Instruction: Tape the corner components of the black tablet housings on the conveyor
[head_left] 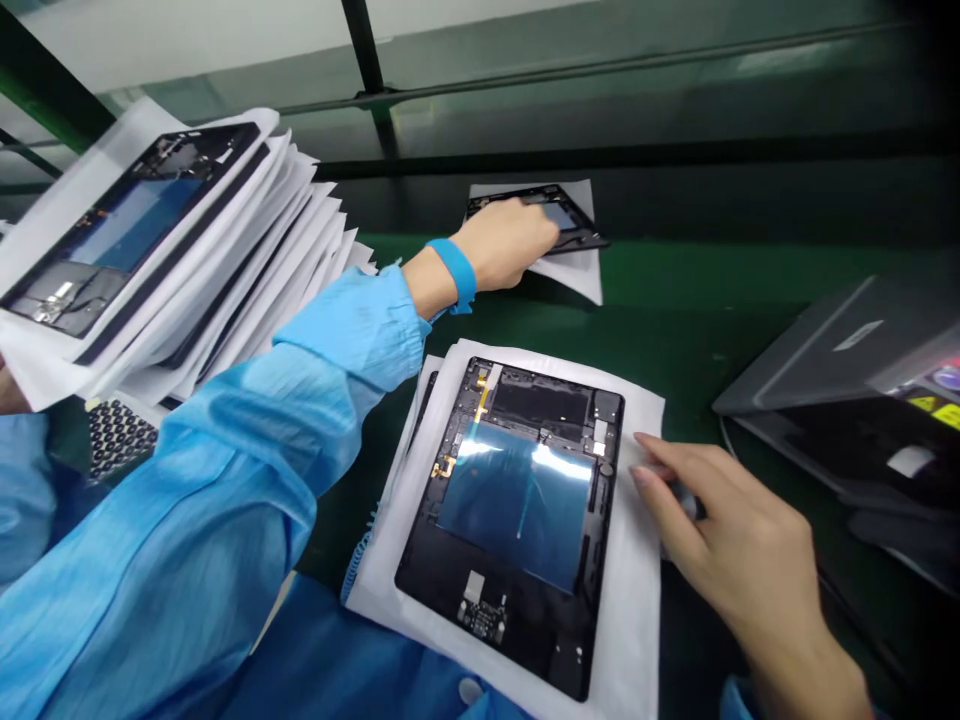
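Note:
A tablet with its back off (517, 510) lies on white paper sheets (637, 560) in front of me, its black inner frame and shiny blue film facing up. By its right edge is my right hand (739, 540), thumb and forefinger close together over the paper. A small dark grey thing shows between its curled fingers, too hidden to name. My left hand (506, 240), with a blue wristband (454, 272), reaches across to a second opened tablet (577, 225) on white paper. The fingers are curled over that tablet's near left part; their tips are hidden.
At the left stands a tall, leaning stack of opened tablets (142, 230) interleaved with white paper (300, 230). Another person's sleeve (26, 490) is beside it. A dark grey case (817, 370) with a yellow label stands at the right on the green table (675, 290).

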